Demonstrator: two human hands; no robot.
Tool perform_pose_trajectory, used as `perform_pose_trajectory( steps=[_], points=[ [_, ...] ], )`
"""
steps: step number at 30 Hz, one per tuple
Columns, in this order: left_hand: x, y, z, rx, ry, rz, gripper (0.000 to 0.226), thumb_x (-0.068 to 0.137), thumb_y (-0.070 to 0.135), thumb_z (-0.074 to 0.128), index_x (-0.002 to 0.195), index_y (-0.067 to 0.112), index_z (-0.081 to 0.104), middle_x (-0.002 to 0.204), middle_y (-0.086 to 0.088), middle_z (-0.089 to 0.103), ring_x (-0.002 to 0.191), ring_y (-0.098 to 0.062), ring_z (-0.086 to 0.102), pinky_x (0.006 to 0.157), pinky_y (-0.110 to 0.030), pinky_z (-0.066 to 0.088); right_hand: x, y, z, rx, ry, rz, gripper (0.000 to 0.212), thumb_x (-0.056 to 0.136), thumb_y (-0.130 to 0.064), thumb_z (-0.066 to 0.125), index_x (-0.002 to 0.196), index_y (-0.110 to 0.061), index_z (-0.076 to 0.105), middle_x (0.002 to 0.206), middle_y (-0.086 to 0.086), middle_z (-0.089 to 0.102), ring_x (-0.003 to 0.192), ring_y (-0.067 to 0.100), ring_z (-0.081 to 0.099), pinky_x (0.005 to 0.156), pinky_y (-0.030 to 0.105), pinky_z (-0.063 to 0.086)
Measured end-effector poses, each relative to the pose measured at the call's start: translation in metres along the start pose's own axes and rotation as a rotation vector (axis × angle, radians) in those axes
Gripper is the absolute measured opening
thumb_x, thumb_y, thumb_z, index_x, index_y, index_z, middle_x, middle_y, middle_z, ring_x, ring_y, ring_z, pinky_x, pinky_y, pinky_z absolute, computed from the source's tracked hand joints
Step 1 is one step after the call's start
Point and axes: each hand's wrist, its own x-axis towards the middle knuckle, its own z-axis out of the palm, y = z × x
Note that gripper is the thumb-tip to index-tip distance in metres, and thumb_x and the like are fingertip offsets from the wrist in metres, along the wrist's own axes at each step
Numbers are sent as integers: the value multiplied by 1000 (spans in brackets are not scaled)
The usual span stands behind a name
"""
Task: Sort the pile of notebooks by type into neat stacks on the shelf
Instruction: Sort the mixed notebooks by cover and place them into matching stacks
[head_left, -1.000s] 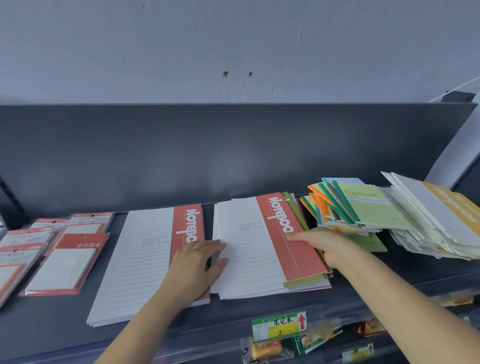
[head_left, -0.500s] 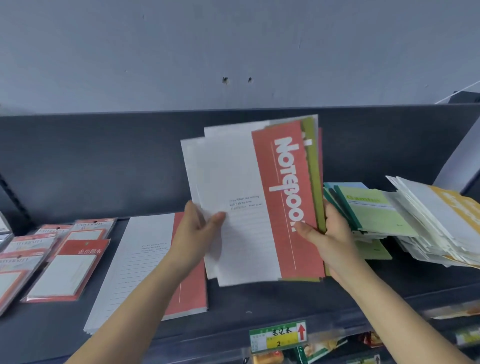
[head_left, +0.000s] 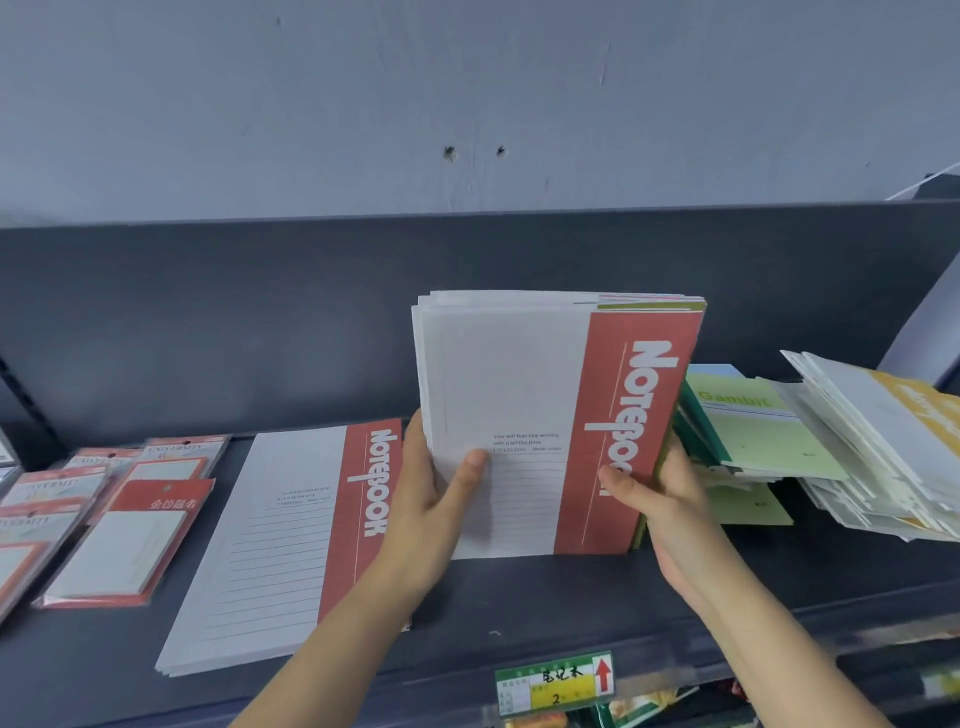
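I hold a stack of white-and-red "Notebook" notebooks (head_left: 524, 395) upright, its bottom edge near the dark shelf (head_left: 519, 603). My left hand (head_left: 431, 499) grips its left edge with the thumb on the front cover. My right hand (head_left: 660, 488) grips the right, spine side, thumb on the red band. Green and pink covers show at the back of the held stack. A second stack of the same notebooks (head_left: 291, 540) lies flat to the left.
Green "Gambit" notebooks (head_left: 753, 431) and a leaning pile of white-and-yellow notebooks (head_left: 883, 441) lie at the right. Packaged red-and-white notepads (head_left: 119, 525) lie at the left. A price tag (head_left: 556, 680) hangs on the shelf's front edge.
Both hands picked the right notebook stack up off the shelf and stood it upright; since half a second ago it has come lower and its edges are squared.
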Motion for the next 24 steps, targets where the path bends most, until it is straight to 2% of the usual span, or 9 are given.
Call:
perform_pose_trajectory(
  steps=[3,6,10,12,14,17,19,21,24],
  points=[
    [-7,-4,10,11,17,58,55,87,41,50,138,33,32,132,25,48,119,14,44,88,1,36,-5,4,8,93,77,22,65,68,-14,73,127,-29,50,114,-9,67,113,11,58,100,30,40],
    [-4,-6,8,59,-13,64,57,88,45,47,141,31,30,137,22,44,123,14,40,94,0,34,-3,2,8,50,45,27,55,71,-15,71,120,-33,53,112,-12,69,109,6,60,94,25,41],
    [2,-10,-7,213,-89,67,44,91,52,45,132,47,31,137,21,44,128,5,39,104,-19,35,-1,1,0,-91,-22,34,46,85,-12,64,117,-40,47,117,-16,63,111,2,57,97,28,41],
    [3,-10,-16,319,-149,70,32,92,51,40,123,55,32,132,25,46,123,8,41,101,-18,37,-2,1,-3,-155,-57,30,47,87,-14,62,120,-41,43,120,-17,60,112,-1,55,97,26,42],
    [3,-11,-23,416,-188,76,29,91,53,34,120,52,36,128,24,49,117,9,46,98,-16,40,-4,3,-4,-140,-62,28,44,89,-12,59,120,-40,44,120,-15,61,113,2,56,96,26,43],
    [3,-12,-28,502,-183,70,52,87,60,29,128,32,44,123,17,53,110,0,51,92,-20,44,-10,5,2,-104,20,17,38,89,-11,59,112,-39,49,119,-11,62,113,8,57,98,33,44],
    [0,-8,-27,499,-160,75,55,86,60,29,126,28,47,119,14,55,109,-2,52,89,-18,44,-14,3,9,-106,72,-10,36,82,-22,63,113,-37,51,119,-10,63,114,10,57,101,39,44],
    [-4,3,-28,481,-112,88,33,88,54,32,110,36,49,105,19,56,100,7,52,80,-8,41,-19,-6,17,-100,87,-30,41,78,-27,63,117,-32,52,119,-9,64,113,10,59,101,41,45],
    [1,43,-47,445,-2,180,10,88,51,36,90,45,43,90,25,53,86,18,50,70,-2,37,-18,-34,29,-63,53,-83,33,87,-14,59,118,-24,56,117,-5,67,106,8,63,93,34,49]
  ],
)
